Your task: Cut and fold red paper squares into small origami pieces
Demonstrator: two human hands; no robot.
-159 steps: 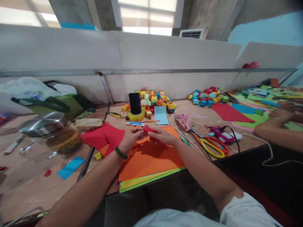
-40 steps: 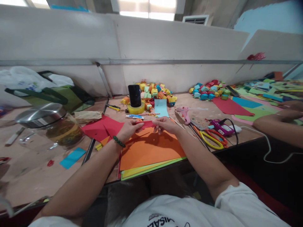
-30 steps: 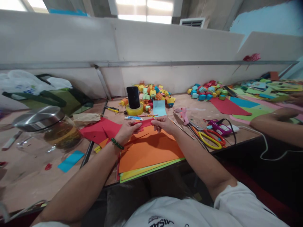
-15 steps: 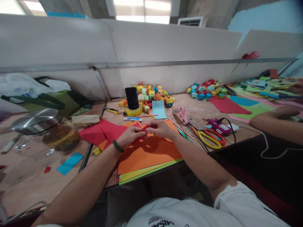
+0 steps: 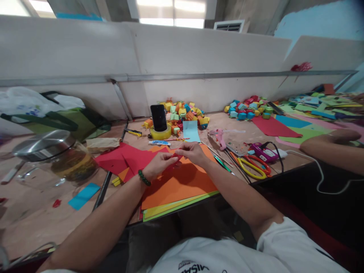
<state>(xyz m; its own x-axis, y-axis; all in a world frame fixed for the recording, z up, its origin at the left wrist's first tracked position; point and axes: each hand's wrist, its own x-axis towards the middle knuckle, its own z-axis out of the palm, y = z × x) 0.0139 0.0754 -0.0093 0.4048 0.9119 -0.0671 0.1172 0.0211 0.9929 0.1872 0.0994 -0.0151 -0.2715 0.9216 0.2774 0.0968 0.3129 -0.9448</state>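
A small piece of red paper (image 5: 175,155) is pinched between my two hands, mostly covered by the fingers. My left hand (image 5: 159,163), with a green bead bracelet at the wrist, is closed on its left side. From the right, my right hand (image 5: 192,152) grips the same piece with its fingertips. Beneath both hands lies a stack of orange sheets (image 5: 179,187) with yellow and green sheets showing at the front edge. Red sheets (image 5: 133,157) spread out just left of my left hand.
Behind stand a phone (image 5: 158,117) on a yellow tape roll (image 5: 160,132) and a pile of small paper cubes (image 5: 182,110). To the right lie a pink glue gun (image 5: 219,139) and scissors (image 5: 251,168). A glass teapot (image 5: 74,163) is at left; another person's arm (image 5: 332,149) rests at right.
My left hand has shifted slightly right and turned, and the red piece is now more hidden by the fingers. My right hand stays almost in place.
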